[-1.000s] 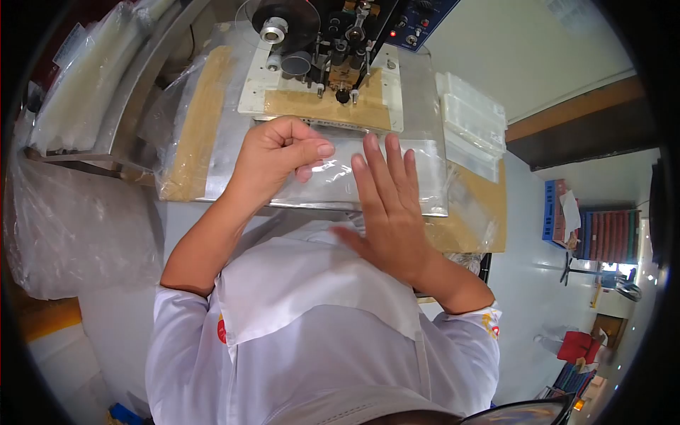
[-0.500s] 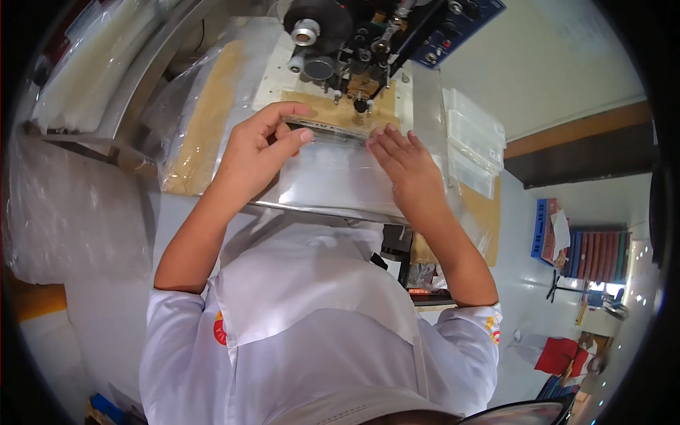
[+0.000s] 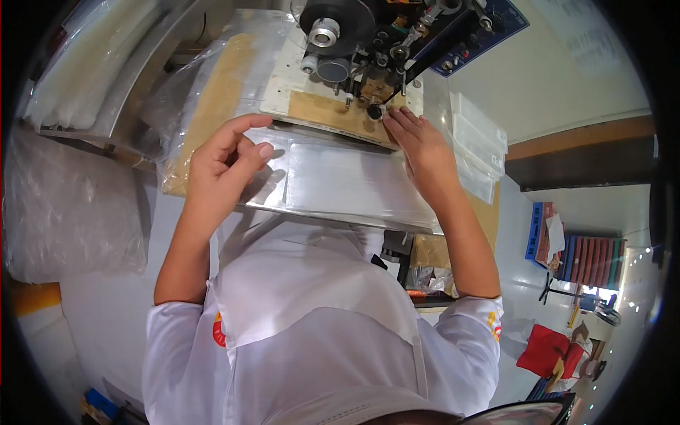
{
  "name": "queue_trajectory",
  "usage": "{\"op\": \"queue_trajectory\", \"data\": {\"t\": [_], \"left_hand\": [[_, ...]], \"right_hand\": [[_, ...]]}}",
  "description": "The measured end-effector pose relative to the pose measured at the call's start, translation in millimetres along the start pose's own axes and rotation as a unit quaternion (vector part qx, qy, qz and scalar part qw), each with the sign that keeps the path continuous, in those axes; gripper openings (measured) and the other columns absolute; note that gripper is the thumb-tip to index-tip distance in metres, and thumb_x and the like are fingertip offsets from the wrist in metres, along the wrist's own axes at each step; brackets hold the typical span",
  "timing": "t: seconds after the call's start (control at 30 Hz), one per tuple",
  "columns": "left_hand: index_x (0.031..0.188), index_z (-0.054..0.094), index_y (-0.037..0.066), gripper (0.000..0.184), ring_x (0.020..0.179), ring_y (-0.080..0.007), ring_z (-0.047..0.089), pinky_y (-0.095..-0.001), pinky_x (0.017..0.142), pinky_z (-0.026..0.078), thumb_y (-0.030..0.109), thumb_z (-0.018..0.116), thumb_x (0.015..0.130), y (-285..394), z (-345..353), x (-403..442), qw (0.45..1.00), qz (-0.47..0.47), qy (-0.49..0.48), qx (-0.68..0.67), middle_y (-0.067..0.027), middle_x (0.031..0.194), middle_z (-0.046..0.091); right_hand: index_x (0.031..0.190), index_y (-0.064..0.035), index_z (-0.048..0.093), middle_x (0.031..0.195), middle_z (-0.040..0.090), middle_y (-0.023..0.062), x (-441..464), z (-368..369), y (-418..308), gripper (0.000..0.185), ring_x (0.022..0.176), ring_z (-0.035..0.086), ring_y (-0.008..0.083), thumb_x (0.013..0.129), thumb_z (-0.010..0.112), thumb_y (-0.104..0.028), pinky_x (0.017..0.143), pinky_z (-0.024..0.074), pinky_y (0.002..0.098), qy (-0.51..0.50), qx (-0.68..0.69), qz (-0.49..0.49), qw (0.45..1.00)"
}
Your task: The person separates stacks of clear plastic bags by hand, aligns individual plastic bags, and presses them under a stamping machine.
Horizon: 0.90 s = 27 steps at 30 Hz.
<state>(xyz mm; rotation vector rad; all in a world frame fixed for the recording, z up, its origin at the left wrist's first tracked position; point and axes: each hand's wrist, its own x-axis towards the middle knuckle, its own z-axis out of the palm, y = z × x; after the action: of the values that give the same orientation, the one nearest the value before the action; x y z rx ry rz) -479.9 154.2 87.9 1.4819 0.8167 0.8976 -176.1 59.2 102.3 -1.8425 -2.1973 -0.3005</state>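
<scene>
My left hand [image 3: 228,161] is just left of the machine's base plate, thumb and index finger apart, the other fingers curled, with nothing visible between them. My right hand [image 3: 423,145] has its fingers stretched out over the plate's right front corner, close to a black knob [image 3: 375,111]. The white base plate [image 3: 278,99] carries a brown covering [image 3: 319,108] along its front. Above it stands a tabletop machine with a black reel [image 3: 340,18] and metal rollers. A clear plastic sheet or bag [image 3: 347,180] lies flat on the metal tabletop between my hands.
Clear plastic packs [image 3: 476,134] lie right of the machine, below a blue control panel [image 3: 471,39]. Brown material under plastic [image 3: 212,99] is on the left. A metal shelf [image 3: 134,85] holds plastic bags [image 3: 85,78]. A person in red and white [image 3: 549,350] is far right.
My left hand has moved left, away from the plate's front edge. My right hand has shifted right and farther forward. The lettered strip between them no longer shows, and the view has shifted slightly.
</scene>
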Motion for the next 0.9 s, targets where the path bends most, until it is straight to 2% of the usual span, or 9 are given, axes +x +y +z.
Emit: {"op": "queue_trajectory", "data": {"t": [0.4, 0.47, 0.5, 0.53, 0.57, 0.6, 0.63, 0.73, 0.9], "left_hand": [[0.123, 0.063, 0.005, 0.034, 0.065, -0.0023, 0.047, -0.0178, 0.056, 0.036, 0.007, 0.067, 0.089, 4, -1, -7, 0.998, 0.003, -0.035, 0.051, 0.0058, 0.073, 0.051], [0.125, 0.062, 0.005, 0.035, 0.064, -0.0028, 0.045, -0.0179, 0.057, 0.035, 0.006, 0.065, 0.09, 3, -10, -9, 0.992, 0.006, -0.045, 0.117, 0.0053, 0.074, 0.052], [0.127, 0.062, 0.005, 0.036, 0.068, -0.0032, 0.047, -0.0171, 0.059, 0.037, 0.007, 0.062, 0.091, 7, -13, -9, 0.988, 0.009, -0.071, 0.139, 0.0053, 0.078, 0.052], [0.128, 0.061, 0.004, 0.035, 0.072, -0.0037, 0.05, -0.0166, 0.063, 0.04, 0.008, 0.06, 0.093, 5, -8, -8, 0.988, 0.032, -0.069, 0.132, 0.0037, 0.085, 0.056], [0.127, 0.061, 0.003, 0.034, 0.076, -0.0042, 0.052, -0.0173, 0.066, 0.042, 0.011, 0.06, 0.094, -7, -19, 2, 0.981, 0.067, -0.092, 0.155, 0.0019, 0.094, 0.06], [0.122, 0.063, -0.001, 0.03, 0.069, -0.0048, 0.049, -0.0184, 0.063, 0.039, 0.006, 0.059, 0.093, -4, -10, 7, 0.979, 0.126, -0.086, 0.133, 0.002, 0.081, 0.057], [0.121, 0.063, -0.002, 0.029, 0.071, -0.0056, 0.051, -0.0188, 0.064, 0.04, 0.005, 0.059, 0.093, -8, -3, 14, 0.975, 0.155, -0.107, 0.116, 0.0003, 0.083, 0.058], [0.119, 0.063, -0.005, 0.027, 0.074, -0.0075, 0.054, -0.0203, 0.065, 0.043, 0.004, 0.06, 0.093, 1, 5, 12, 0.958, 0.219, -0.144, 0.114, -0.0028, 0.086, 0.061], [0.114, 0.065, -0.004, 0.023, 0.071, -0.0139, 0.057, -0.024, 0.065, 0.047, 0.002, 0.061, 0.093, -10, 39, 11, 0.906, 0.305, -0.228, 0.183, -0.0089, 0.087, 0.065]], "right_hand": [[0.128, -0.0085, 0.061, 0.135, 0.058, 0.0122, 1, 6, 4, 0.052, 0.129, 0.052, 0.0308, 0.078, 0.057, 0.007, 0.106, 0.044, 0.0451, 0.0, 0.018, 0.011, 1.0], [0.128, -0.0104, 0.061, 0.135, 0.058, 0.0136, -1, 36, 18, 0.051, 0.129, 0.052, 0.0306, 0.078, 0.06, 0.0, 0.105, 0.0445, 0.0445, 0.018, 0.023, -0.044, 0.999], [0.127, -0.0083, 0.061, 0.134, 0.059, 0.0148, 2, 38, 15, 0.047, 0.126, 0.054, 0.0313, 0.08, 0.059, -0.007, 0.103, 0.0452, 0.0442, 0.036, 0.143, -0.031, 0.989], [0.11, -0.0056, 0.066, 0.119, 0.066, 0.0144, 10, 38, 7, 0.031, 0.116, 0.06, 0.032, 0.081, 0.058, -0.011, 0.097, 0.0482, 0.044, -0.04, 0.026, 0.02, 0.999], [0.091, -0.0068, 0.066, 0.103, 0.068, 0.0123, 13, 20, -1, 0.015, 0.105, 0.064, 0.0303, 0.08, 0.057, -0.013, 0.089, 0.0507, 0.0439, -0.098, 0.017, 0.086, 0.991], [0.081, -0.0086, 0.062, 0.092, 0.068, 0.0101, 10, 9, -2, 0.008, 0.098, 0.066, 0.0272, 0.079, 0.057, -0.014, 0.084, 0.0518, 0.0427, -0.026, -0.07, 0.055, 0.996], [0.083, -0.0091, 0.063, 0.095, 0.068, 0.0082, -3, 3, 3, 0.009, 0.099, 0.065, 0.0271, 0.078, 0.057, -0.012, 0.086, 0.0512, 0.0429, 0.067, -0.041, 0.011, 0.997], [0.093, -0.0093, 0.066, 0.108, 0.067, 0.0083, -40, -45, -7, 0.018, 0.107, 0.063, 0.0282, 0.077, 0.057, -0.008, 0.092, 0.0495, 0.0425, 0.155, -0.046, 0.046, 0.986], [0.118, -0.0133, 0.064, 0.134, 0.058, 0.0112, -125, -82, 10, 0.043, 0.129, 0.051, 0.0285, 0.076, 0.06, -0.003, 0.108, 0.0404, 0.0407, 0.19, -0.071, 0.151, 0.968]]}}
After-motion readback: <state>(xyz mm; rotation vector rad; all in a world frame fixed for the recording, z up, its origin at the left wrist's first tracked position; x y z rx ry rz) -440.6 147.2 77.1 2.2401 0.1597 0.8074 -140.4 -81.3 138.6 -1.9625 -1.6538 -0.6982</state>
